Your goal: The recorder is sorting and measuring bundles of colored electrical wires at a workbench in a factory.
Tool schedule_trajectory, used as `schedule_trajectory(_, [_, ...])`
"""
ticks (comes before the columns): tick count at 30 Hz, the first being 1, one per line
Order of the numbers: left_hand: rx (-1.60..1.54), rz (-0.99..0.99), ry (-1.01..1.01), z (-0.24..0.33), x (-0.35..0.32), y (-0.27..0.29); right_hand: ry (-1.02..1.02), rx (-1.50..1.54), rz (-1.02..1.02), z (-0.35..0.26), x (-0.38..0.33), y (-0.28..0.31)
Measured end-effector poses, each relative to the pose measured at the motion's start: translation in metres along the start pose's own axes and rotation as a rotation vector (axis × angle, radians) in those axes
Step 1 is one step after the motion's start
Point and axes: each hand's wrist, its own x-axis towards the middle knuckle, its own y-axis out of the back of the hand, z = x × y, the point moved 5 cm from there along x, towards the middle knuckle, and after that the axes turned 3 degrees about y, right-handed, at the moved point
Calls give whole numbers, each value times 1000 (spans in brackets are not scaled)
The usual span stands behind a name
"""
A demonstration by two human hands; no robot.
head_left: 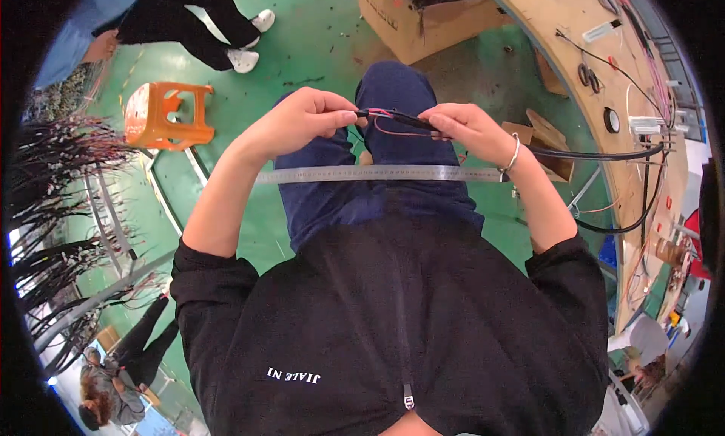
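My left hand [302, 119] and my right hand [464, 130] are raised over my lap, both pinching a thin bundle of black and red wires [400, 121] stretched between them. From my right hand a thick black cable [596, 155] runs off to the right toward the wooden board [574, 28]. A long steel ruler [377, 174] lies across my thighs just below both hands. A bracelet sits on my right wrist.
The curved wooden board on the right carries wires, clips and tape rolls. A cardboard box [411, 20] stands on the green floor ahead, an orange plastic stool [162, 115] to the left. Racks of hanging black cables [53, 202] fill the left. Other people stand at top left and sit at bottom left.
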Motion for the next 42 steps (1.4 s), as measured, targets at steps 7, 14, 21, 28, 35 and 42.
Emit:
schedule_trajectory(7, [136,24,-69,35,-28,2,4,-23,-90,-44,-3,25])
schedule_trajectory(14, [414,176,-183,70,-61,-9,84,-173,-157,-88,-4,37])
schedule_trajectory(21, [685,358,-316,70,-75,-10,-20,-166,-205,-99,-7,30])
schedule_trajectory(28, [801,432,-469,68,-90,-11,-30,-99,-246,-100,0,20])
schedule_trajectory(35, [7,-26,-21,54,-69,-1,80,-160,-237,-99,5,24])
schedule_trajectory(42, [-185,-125,88,60,-51,-10,-3,-130,-182,-99,2,33])
